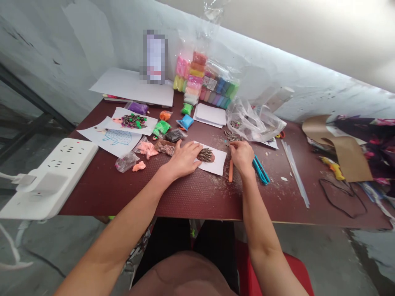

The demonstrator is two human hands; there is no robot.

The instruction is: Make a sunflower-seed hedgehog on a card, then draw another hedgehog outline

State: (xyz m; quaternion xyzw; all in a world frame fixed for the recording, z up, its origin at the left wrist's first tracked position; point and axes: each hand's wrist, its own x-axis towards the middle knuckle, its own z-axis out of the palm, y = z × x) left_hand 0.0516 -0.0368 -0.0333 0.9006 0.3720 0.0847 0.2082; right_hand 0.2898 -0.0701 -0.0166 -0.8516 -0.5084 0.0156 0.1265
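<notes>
Left fingers (191, 150) spread beside seed-covered clay (206, 155); right fingers (235, 145) near seeds (230, 136), grip unclear.

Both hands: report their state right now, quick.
Left hand: open, fingers spread, at the left edge of the white paper.
Right hand: fingers bunched at the loose seeds; whether it holds one cannot be told.
</notes>
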